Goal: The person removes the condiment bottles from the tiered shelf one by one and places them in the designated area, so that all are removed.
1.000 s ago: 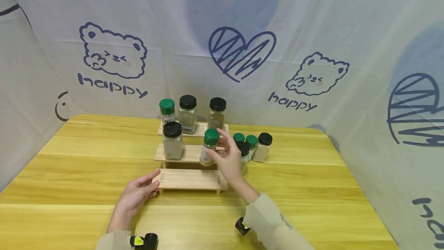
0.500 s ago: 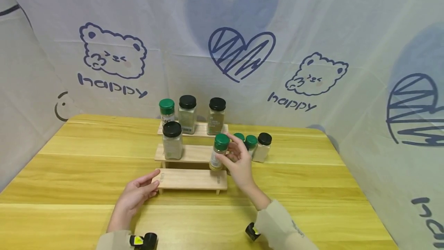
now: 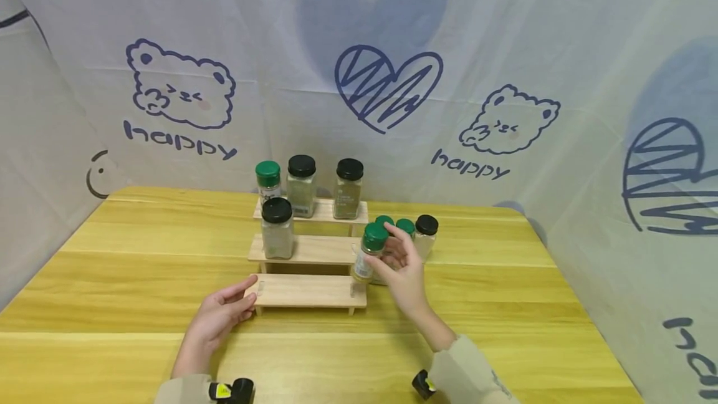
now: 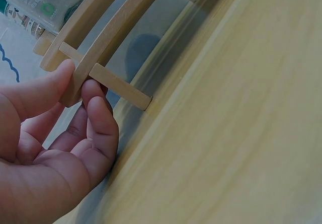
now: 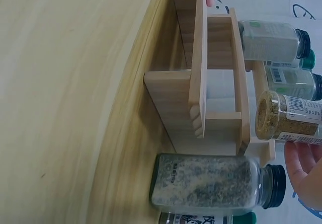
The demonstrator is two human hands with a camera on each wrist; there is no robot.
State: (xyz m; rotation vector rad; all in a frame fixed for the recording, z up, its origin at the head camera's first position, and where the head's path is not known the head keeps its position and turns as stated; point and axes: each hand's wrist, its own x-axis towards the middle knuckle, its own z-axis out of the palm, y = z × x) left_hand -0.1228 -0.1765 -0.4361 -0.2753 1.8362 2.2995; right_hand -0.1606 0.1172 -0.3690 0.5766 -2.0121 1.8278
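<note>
A three-step wooden spice rack (image 3: pixel 308 290) stands on the table. My left hand (image 3: pixel 215 320) pinches the left end of its lowest step; the left wrist view has the thumb on one face of the board (image 4: pixel 121 30) and curled fingers under the other. In my right hand (image 3: pixel 408 282) is a green-capped spice jar (image 3: pixel 363 264), gripped between thumb and fingers near the rack's right end. Brown grains show through its clear base in the right wrist view. On the middle step, at left, sits a black-capped spice jar (image 3: pixel 277 232).
The top step bears a green-capped jar (image 3: pixel 268 174) and two black-capped jars, one left of centre (image 3: pixel 301 186), one at right (image 3: pixel 348 189). Right of the rack, more jars stand on the table: a large black-capped jar (image 5: pixel 211 183), green-capped ones (image 3: pixel 405 227) and another black-capped jar (image 3: pixel 426 226).
My right hand has carried the green-capped jar rightward and slightly nearer, from over the middle step to the rack's right end. My left hand keeps its hold on the lowest step.
</note>
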